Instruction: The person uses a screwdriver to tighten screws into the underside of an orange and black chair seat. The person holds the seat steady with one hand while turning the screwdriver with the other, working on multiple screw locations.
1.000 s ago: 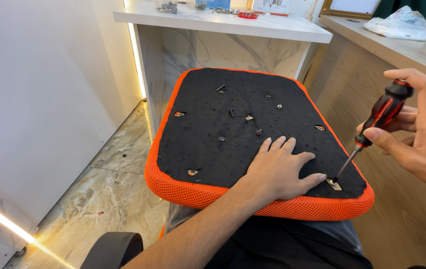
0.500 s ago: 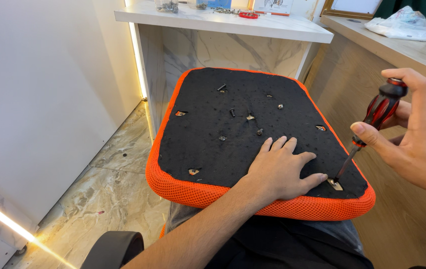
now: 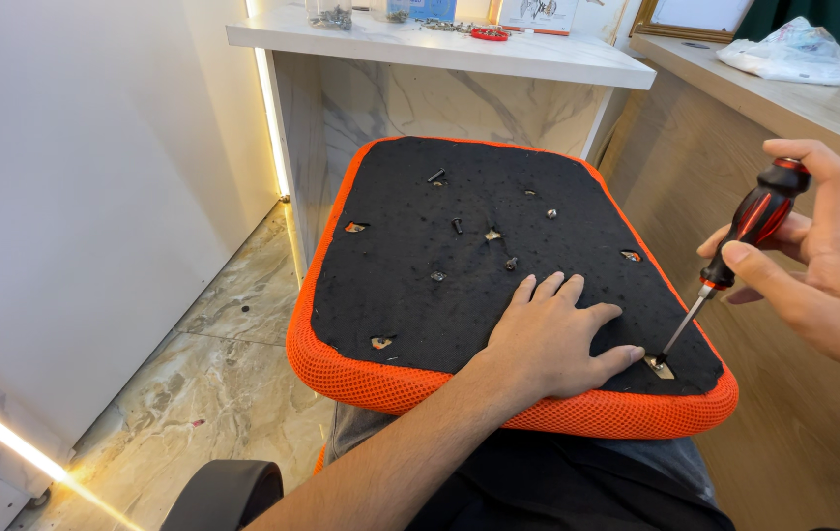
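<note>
1. The left hand (image 3: 548, 339) lies flat, fingers spread, on the black underside of the orange seat cushion (image 3: 420, 256).
2. The right hand (image 3: 818, 261) grips a red-and-black screwdriver (image 3: 734, 258), tip at the near-right corner bracket (image 3: 660, 366).

Left hand (image 3: 550, 334) blocks seat's (image 3: 400, 256) near centre; far half open bar loose screws (image 3: 457, 225).

The left hand (image 3: 550, 339) lies flat on the upturned orange-edged seat cushion (image 3: 410, 285), while the right hand (image 3: 818, 261) holds a red-black screwdriver (image 3: 734, 258) tilted, tip at a corner hole.
</note>
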